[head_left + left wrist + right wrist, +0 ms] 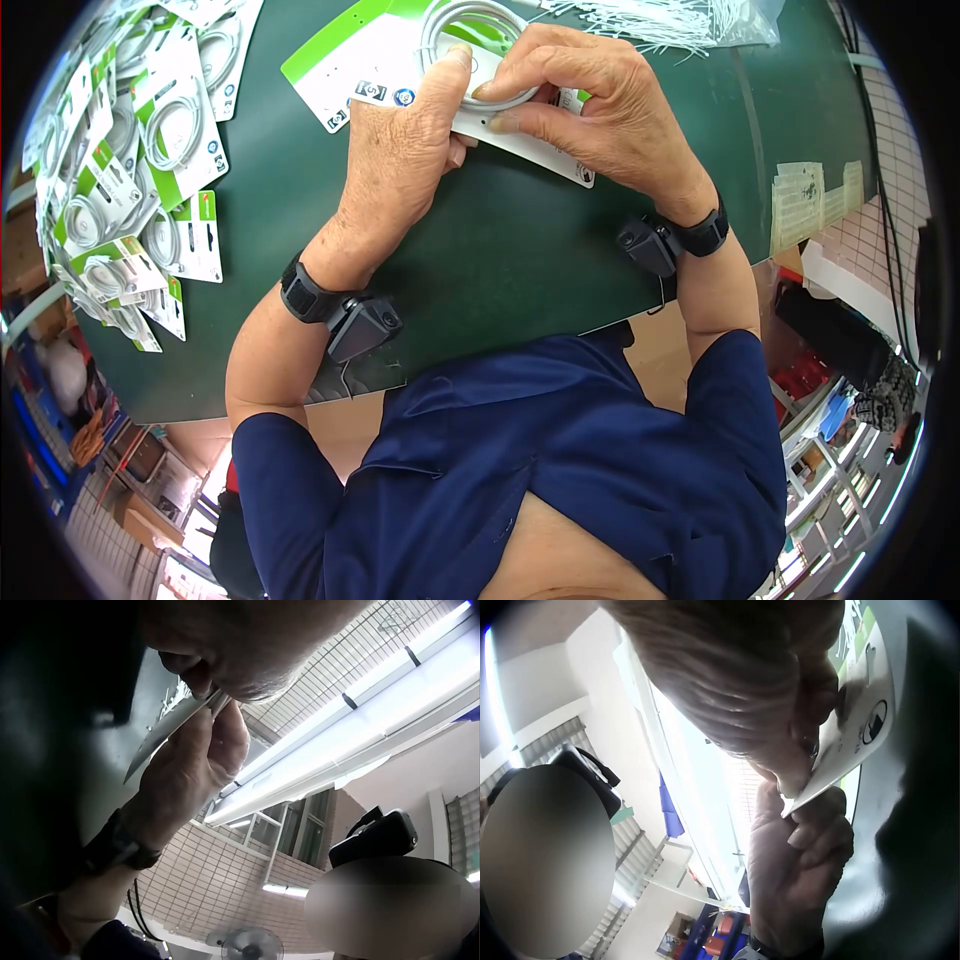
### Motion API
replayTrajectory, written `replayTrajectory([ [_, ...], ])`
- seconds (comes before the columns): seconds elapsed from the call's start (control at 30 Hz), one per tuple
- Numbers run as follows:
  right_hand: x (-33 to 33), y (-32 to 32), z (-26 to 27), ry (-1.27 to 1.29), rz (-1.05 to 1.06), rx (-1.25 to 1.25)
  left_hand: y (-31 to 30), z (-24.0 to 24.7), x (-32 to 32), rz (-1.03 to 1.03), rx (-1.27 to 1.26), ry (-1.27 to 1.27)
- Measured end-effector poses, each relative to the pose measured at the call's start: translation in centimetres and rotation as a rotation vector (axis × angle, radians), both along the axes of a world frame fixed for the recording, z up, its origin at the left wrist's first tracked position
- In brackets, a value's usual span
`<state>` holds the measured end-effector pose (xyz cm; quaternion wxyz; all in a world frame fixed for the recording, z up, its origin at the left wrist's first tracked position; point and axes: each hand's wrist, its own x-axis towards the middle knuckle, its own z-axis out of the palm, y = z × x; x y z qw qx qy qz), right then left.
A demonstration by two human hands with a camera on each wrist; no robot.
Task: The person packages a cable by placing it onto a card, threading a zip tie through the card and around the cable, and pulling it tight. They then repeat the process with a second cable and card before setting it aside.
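White-and-green backing card point(350, 75), top cut off, with coiled white cable point(440, 35): pinched by left hand point(400, 150) and right hand point(600, 110), under-fingers hidden; dark green tabletop point(500, 260) runs to near edge

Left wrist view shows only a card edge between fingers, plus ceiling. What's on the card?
Observer: A coiled white cable lies on the green-and-white card.
Operator: Who holds what?
Observer: The left hand grips the card, thumb on the coil; the right hand pinches coil and card together.
Operator: Table around it?
Observer: Dark green table; a pile of like cards with coiled cables lies at the person's left.
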<state>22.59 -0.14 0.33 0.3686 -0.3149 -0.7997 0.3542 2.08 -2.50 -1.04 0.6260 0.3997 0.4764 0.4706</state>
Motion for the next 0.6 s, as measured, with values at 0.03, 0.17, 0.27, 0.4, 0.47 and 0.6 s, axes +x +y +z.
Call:
replayTrajectory([
  [0.03, 0.18, 0.02, 0.09, -0.011, 0.012, -0.026, 0.01, 0.01, -0.01, -0.002, 0.000, 0.001],
  [0.17, 0.25, -0.12, -0.10, -0.002, 0.015, -0.042, 0.12, 0.10, 0.04, -0.016, 0.003, -0.010],
  [0.27, -0.08, -0.29, -0.34, 0.024, 0.001, -0.038, 0.21, 0.30, 0.23, 0.009, 0.042, 0.008],
  [0.4, -0.52, -0.50, -0.56, 0.056, -0.029, -0.036, 0.38, -0.07, -0.11, -0.015, 0.030, -0.077],
  [0.47, -0.63, -0.53, -0.61, 0.060, -0.043, -0.033, 0.38, -0.14, -0.14, -0.020, 0.020, -0.083],
  [0.6, -0.22, -0.21, -0.41, 0.015, -0.014, -0.019, 0.21, -0.12, -0.05, -0.026, 0.004, -0.063],
])
